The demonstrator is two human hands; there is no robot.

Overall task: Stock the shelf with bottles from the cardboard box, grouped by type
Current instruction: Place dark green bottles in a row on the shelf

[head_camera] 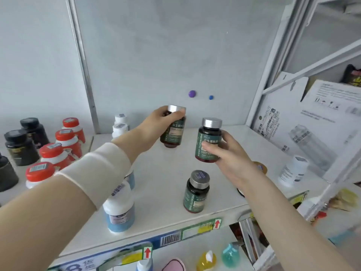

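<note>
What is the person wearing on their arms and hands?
A wide white cloth band wraps the left forearm. The right arm is bare. The left hand and right hand wear no gloves or rings.

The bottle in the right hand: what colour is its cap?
Its cap is silver, seen best in the head view.

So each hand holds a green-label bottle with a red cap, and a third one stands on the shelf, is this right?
Not quite: the caps are silver, not red. The head view shows a silver-capped green-label bottle in the left hand, another in the right hand, and a third bottle standing on the shelf.
</note>
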